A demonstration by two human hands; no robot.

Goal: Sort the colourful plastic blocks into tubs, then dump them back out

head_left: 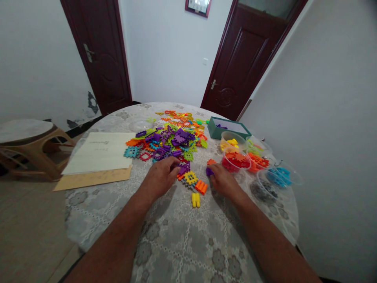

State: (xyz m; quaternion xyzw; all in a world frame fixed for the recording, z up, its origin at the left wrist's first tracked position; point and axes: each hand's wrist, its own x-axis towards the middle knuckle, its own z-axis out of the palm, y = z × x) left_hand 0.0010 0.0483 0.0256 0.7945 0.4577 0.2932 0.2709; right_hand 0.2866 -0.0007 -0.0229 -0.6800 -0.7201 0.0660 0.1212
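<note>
A heaped pile of colourful plastic gear-edged building pieces (178, 137) lies in the middle of the table. At the pile's near edge is my left hand (160, 175), its fingers curled and thumb against a purple building piece (183, 168). My right hand (223, 180) is closed round a small purple building piece (209, 171), partly hidden by the fingers. Between the hands lie a yellow square piece (191, 178) and an orange ribbed piece (201, 187). A yellow ribbed piece (195, 200) sits closer to me.
On the right stand clear tubs of sorted pieces: yellow (230, 144), red (235, 160), orange (258, 162), blue (279, 177) and grey (263, 191). Behind them is a green box (214, 131) with purple pieces inside. Paper sheets (98, 151) lie left; a stool (28, 133) stands beyond.
</note>
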